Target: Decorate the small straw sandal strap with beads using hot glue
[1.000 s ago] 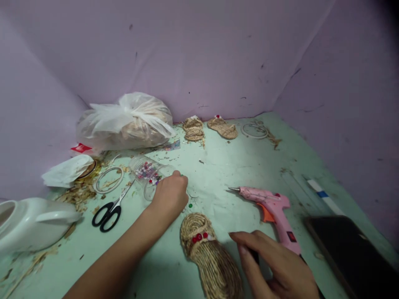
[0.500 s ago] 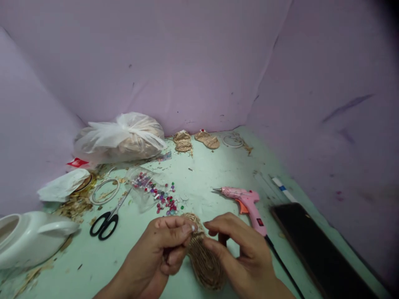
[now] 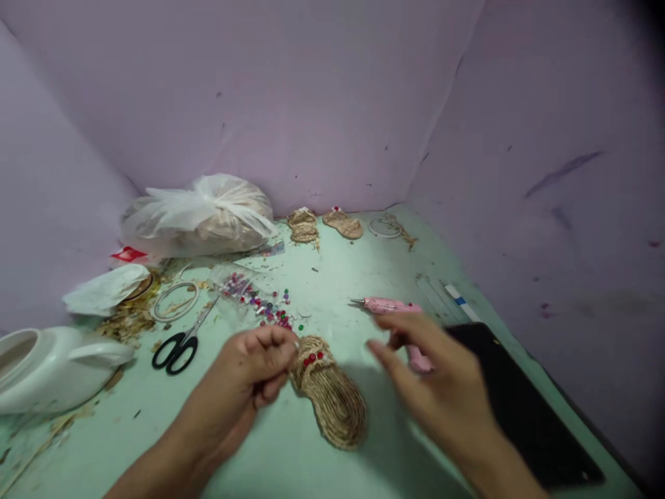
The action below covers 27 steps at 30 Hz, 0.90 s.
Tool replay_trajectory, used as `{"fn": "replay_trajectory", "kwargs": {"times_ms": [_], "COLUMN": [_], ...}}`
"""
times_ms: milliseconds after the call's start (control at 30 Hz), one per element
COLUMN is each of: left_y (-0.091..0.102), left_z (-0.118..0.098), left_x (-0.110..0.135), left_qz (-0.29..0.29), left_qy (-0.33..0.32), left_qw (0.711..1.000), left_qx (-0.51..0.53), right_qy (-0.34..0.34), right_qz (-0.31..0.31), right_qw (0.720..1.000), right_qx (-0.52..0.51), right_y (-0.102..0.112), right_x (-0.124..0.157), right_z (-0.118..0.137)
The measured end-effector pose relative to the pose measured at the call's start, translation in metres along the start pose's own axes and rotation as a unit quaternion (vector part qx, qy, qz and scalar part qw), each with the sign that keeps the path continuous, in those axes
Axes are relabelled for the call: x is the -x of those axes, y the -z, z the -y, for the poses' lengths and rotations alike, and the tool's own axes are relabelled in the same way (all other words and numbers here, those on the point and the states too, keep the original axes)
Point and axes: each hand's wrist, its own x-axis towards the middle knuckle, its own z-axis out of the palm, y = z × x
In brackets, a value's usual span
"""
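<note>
A small woven straw sandal [image 3: 332,395] with red beads on its strap lies on the green table. My left hand [image 3: 258,362] is curled shut at the sandal's toe end, fingertips pinched together at its edge; what they pinch is too small to see. My right hand [image 3: 431,374] hovers with fingers spread, blurred, over the pink glue gun [image 3: 384,305], to the right of the sandal. Loose coloured beads [image 3: 270,308] spill from a clear plastic jar [image 3: 233,284] just beyond my left hand.
Black scissors [image 3: 179,346] lie left of the beads. A white jug [image 3: 46,367] sits at far left, a tied plastic bag [image 3: 200,215] at the back. More small sandals [image 3: 322,223] rest near the back wall. A dark tablet [image 3: 524,402] lies at right.
My right hand has left the sandal and moved right over the glue gun. The sandal now lies flat on the table, with my left hand still pinched at its toe.
</note>
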Motion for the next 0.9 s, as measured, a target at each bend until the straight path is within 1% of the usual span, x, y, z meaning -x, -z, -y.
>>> {"fn": "replay_trajectory", "kwargs": {"times_ms": [33, 67, 100, 133, 167, 200, 233, 267, 333, 367, 433, 500, 533, 600, 667, 733, 800, 900], "left_y": [0.005, 0.011, 0.015, 0.018, 0.021, 0.022, 0.023, 0.023, 0.024, 0.025, 0.027, 0.028, 0.028, 0.028, 0.027, 0.026, 0.026, 0.026], "left_z": [-0.004, -0.007, -0.010, -0.011, -0.011, -0.010, -0.008, -0.006, 0.000, 0.003, 0.009, 0.015, 0.018, 0.025, 0.031, 0.036, 0.040, 0.042], "left_x": [-0.003, -0.005, -0.008, -0.011, -0.014, -0.017, -0.020, -0.022, -0.027, -0.030, -0.036, -0.042, -0.045, -0.051, -0.055, -0.058, -0.060, -0.061], "left_qz": [-0.031, -0.056, -0.072, -0.083, -0.087, -0.087, -0.084, -0.079, -0.072, -0.070, -0.066, -0.063, -0.062, -0.061, -0.062, -0.063, -0.070, -0.080], "left_qy": [-0.030, -0.055, -0.075, -0.085, -0.088, -0.085, -0.078, -0.071, -0.056, -0.051, -0.045, -0.039, -0.037, -0.030, -0.025, -0.023, -0.024, -0.028], "left_qw": [0.999, 0.997, 0.995, 0.993, 0.992, 0.992, 0.993, 0.993, 0.994, 0.995, 0.995, 0.996, 0.996, 0.997, 0.997, 0.996, 0.996, 0.996], "left_qx": [-0.007, -0.013, -0.016, -0.020, -0.024, -0.030, -0.036, -0.042, -0.053, -0.057, -0.059, -0.052, -0.046, -0.042, -0.046, -0.051, -0.047, -0.041], "right_qy": [-0.074, -0.143, -0.201, -0.240, -0.264, -0.279, -0.288, -0.296, -0.327, -0.351, -0.408, -0.447, -0.450, -0.425, -0.376, -0.327, -0.286, -0.237], "right_qz": [-0.007, 0.011, 0.062, 0.116, 0.164, 0.204, 0.228, 0.237, 0.225, 0.214, 0.178, 0.138, 0.118, 0.093, 0.108, 0.151, 0.196, 0.208], "right_qw": [0.993, 0.970, 0.942, 0.917, 0.895, 0.878, 0.867, 0.861, 0.860, 0.865, 0.878, 0.883, 0.884, 0.888, 0.895, 0.896, 0.899, 0.929], "right_qx": [0.093, 0.195, 0.263, 0.297, 0.321, 0.331, 0.336, 0.338, 0.320, 0.288, 0.177, 0.024, -0.047, -0.152, -0.215, -0.259, -0.269, -0.192], "right_y": [0.007, 0.013, 0.017, 0.020, 0.020, 0.018, 0.016, 0.013, 0.008, 0.007, 0.006, 0.008, 0.009, 0.011, 0.013, 0.017, 0.022, 0.028], "right_x": [-0.002, -0.003, -0.004, -0.005, -0.006, -0.006, -0.007, -0.007, -0.008, -0.008, -0.006, 0.000, 0.004, 0.015, 0.028, 0.044, 0.061, 0.083], "right_z": [-0.011, -0.021, -0.031, -0.038, -0.044, -0.048, -0.050, -0.051, -0.054, -0.055, -0.057, -0.058, -0.057, -0.054, -0.052, -0.052, -0.056, -0.061]}}
